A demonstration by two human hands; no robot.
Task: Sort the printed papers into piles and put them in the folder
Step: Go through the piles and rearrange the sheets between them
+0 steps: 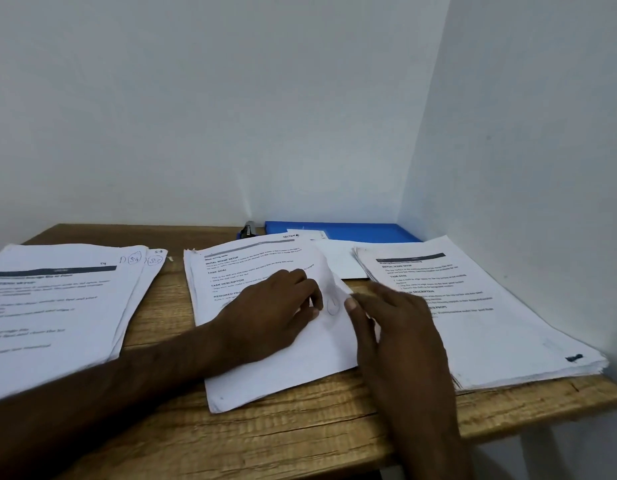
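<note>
Two hands meet at the raised corner of one sheet. The left hand (276, 313) lies on the middle pile (283, 372), its fingers curled round the lifted right corner of the top sheet (329, 289), which bends up and over with a pen circle showing on it. The right hand (397, 327) comes in beside it, thumb touching that same curled edge; its fingers are blurred over the right pile (490, 323), so I cannot tell whether it grips anything. Both forearms reach in from the near edge. The left pile (57, 306) lies well apart, fanned, with handwritten marks at its corners. Behind the middle pile a blue folder (362, 232) lies flat against the back wall (231, 98), a small dark object (246, 230) just beside it. Everything rests on a wooden table (300, 427) set in a white corner, the side wall (542, 133) close on the right.
</note>
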